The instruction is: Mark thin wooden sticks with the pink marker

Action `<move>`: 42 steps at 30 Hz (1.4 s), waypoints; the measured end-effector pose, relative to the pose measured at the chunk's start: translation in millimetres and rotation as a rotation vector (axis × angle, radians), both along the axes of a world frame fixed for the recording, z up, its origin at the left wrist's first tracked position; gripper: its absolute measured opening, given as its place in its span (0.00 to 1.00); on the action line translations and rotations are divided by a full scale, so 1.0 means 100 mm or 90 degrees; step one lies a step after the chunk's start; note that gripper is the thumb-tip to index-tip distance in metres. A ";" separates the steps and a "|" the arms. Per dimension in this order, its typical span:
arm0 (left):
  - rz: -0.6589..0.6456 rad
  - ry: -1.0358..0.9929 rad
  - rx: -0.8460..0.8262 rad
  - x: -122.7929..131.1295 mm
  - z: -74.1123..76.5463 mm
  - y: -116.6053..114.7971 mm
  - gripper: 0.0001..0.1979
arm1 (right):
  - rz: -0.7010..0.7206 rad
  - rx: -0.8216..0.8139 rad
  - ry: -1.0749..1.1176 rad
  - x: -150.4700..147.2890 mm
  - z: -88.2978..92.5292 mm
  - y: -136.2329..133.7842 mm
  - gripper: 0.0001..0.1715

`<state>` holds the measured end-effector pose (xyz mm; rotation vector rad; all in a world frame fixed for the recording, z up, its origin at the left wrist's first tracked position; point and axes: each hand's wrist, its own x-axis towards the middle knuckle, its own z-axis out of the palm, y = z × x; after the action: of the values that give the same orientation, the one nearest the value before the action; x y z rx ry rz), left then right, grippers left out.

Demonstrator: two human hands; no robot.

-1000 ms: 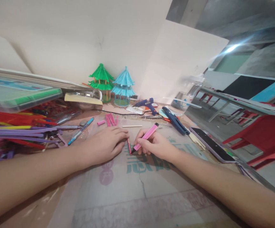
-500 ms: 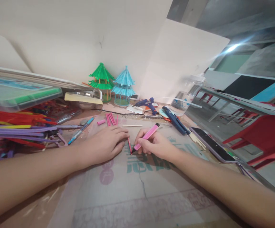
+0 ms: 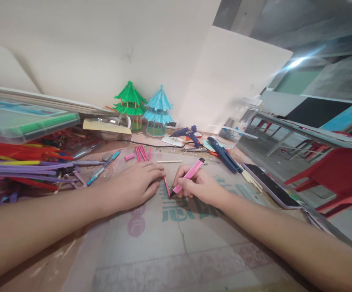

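My right hand is closed round a pink marker, its dark tip down at the near end of a thin pink stick. The fingertips of my left hand press on the far end of that stick, which lies on a printed plastic sheet. Beyond my left hand are several pink sticks and a pink marker cap. One plain stick lies crosswise beyond both hands.
Green and blue pagoda models stand at the back, beside a glue gun. A blue cutter and a phone lie right. Coloured strips, a blue pen and a plastic case are left.
The marker in my right hand has shifted very slightly to the right, and the near end of the pink stick has too. My left hand looks still.
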<state>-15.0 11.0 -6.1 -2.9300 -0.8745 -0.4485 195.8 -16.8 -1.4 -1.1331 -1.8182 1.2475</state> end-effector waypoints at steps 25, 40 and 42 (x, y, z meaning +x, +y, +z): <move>-0.001 -0.004 0.014 -0.01 -0.02 0.00 0.16 | -0.024 0.030 0.015 0.00 0.00 0.00 0.03; 0.000 -0.009 0.013 -0.01 -0.01 -0.01 0.16 | -0.059 0.059 0.016 0.00 -0.02 0.00 0.02; 0.000 -0.008 0.010 -0.01 0.00 -0.01 0.16 | -0.064 0.064 0.020 0.00 -0.01 0.00 0.02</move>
<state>-15.5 9.6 -6.5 -2.9161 -0.8686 -0.4723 195.5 -16.8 -2.6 -1.1285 -1.7592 1.0973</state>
